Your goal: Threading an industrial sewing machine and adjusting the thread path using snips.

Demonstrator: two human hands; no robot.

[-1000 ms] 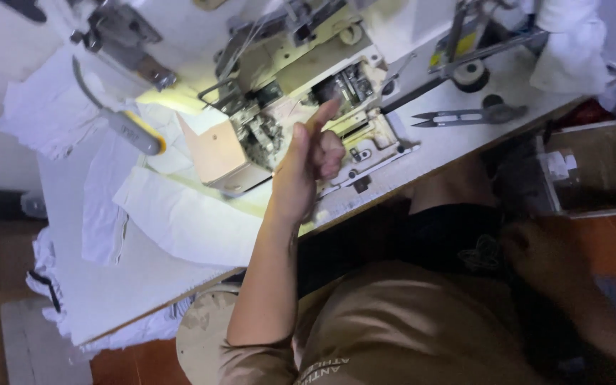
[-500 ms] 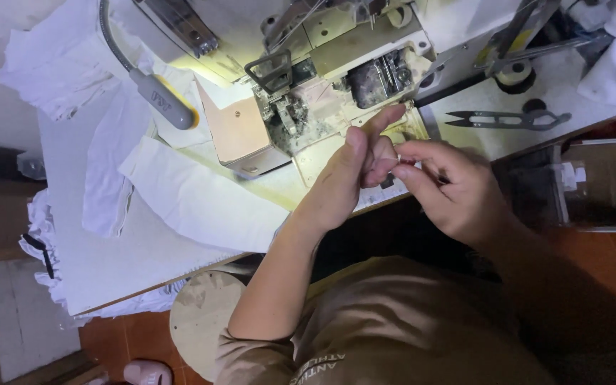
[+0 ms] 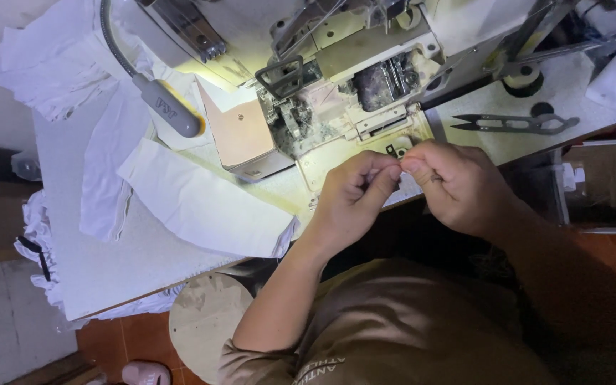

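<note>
Both hands now meet at the front edge of the desk, where half a second ago the right hand (image 3: 458, 187) was only closing on the raised left hand (image 3: 354, 194); fine thread work at the fingertips appears under way. Whatever they pinch is too small to make out. Behind stands the cream industrial sewing machine (image 3: 336, 93); grey metal thread snips (image 3: 515, 124) lie rightward, a white fabric strip (image 3: 201, 203) leftward.

Pretty cluttered setup: white table (image 3: 108, 271) with a folded cloth strip (image 3: 201, 203) lying across it, plus a rumpled white fabric pile (image 3: 44, 64) at the far corner. A gooseneck lamp (image 3: 169, 107) hangs over the middle. Thread snips (image 3: 515, 123) sit off to the side, near a dark spool (image 3: 522, 78). Orange floor (image 3: 122, 342) below.
</note>
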